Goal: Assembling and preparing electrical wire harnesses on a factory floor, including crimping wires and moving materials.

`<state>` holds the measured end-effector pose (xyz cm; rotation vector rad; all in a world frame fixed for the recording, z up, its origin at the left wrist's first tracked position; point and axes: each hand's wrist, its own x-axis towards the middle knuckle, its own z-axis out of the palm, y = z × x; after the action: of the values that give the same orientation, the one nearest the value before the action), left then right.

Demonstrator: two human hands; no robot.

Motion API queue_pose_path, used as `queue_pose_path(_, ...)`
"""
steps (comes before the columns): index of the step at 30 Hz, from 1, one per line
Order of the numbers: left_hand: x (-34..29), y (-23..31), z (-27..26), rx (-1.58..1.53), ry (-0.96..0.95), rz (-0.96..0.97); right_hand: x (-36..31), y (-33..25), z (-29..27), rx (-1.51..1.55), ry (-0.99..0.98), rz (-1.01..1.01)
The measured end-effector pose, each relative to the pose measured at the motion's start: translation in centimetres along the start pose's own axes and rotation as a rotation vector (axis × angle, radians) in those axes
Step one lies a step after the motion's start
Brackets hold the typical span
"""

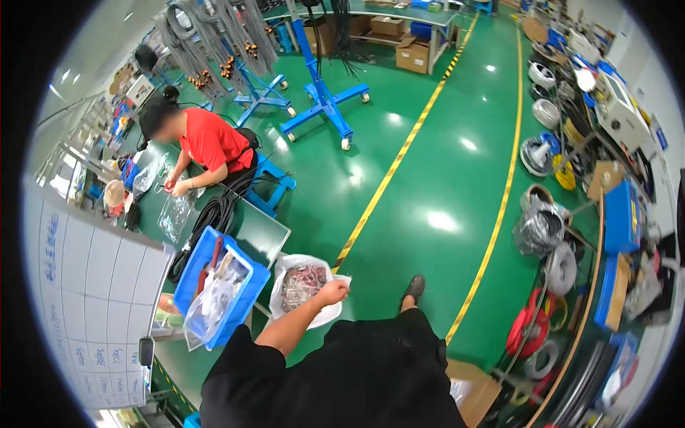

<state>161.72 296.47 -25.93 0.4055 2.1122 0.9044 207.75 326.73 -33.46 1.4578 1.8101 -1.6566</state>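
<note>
My left hand [333, 292] reaches out from a short black sleeve and is closed on the rim of a white woven sack [285, 267]. The sack stands on the floor with its mouth wide, beside the end of a workbench. Inside it lies a tangle of reddish and greyish scraps [304, 280], which look like bits of wire. The fingertips are small in the picture, but the sack's edge bunches at them. My right hand does not show.
A blue bin [257, 279] with tools and plastic bags sits left of the sack, near a whiteboard [100, 299]. A co-worker in a red shirt [212, 140] sits at the bench [267, 232]. Wheeled blue racks [325, 107] stand ahead; shelves with cable coils [561, 267] line the right.
</note>
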Motion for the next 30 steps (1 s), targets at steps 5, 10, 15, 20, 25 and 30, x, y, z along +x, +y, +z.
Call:
queue_pose_path(5, 0.9, -9.7, -1.4, 0.771, -0.002, -0.034, 16.0, -19.7, -9.4, 0.002, -0.041, 0.141)
queue_pose_path(10, 11.9, -4.9, 1.8, -0.187, 0.001, -0.568, 34.7, -45.5, -24.1, 0.166, 0.115, -0.051)
queue_pose_path(15, 23.8, -3.9, -2.1, 0.463, -0.490, -0.254, 47.8, -66.9, -20.7, 0.107, 0.060, -0.318)
queue_pose_path(20, 47.4, 9.1, -16.4, 0.206, 0.230, 0.118, 53.7, -78.9, -17.4, -0.051, 0.040, -0.209)
queue_pose_path(25, 65.4, 28.5, -40.2, 0.006, 0.572, -0.027, 57.6, -81.7, -12.7, -0.068, -0.108, -0.008)
queue_pose_path(30, 80.1, 37.7, -58.3, -0.232, 0.963, 0.015, 66.8, -87.7, -14.5, -0.226, -0.227, 0.080)
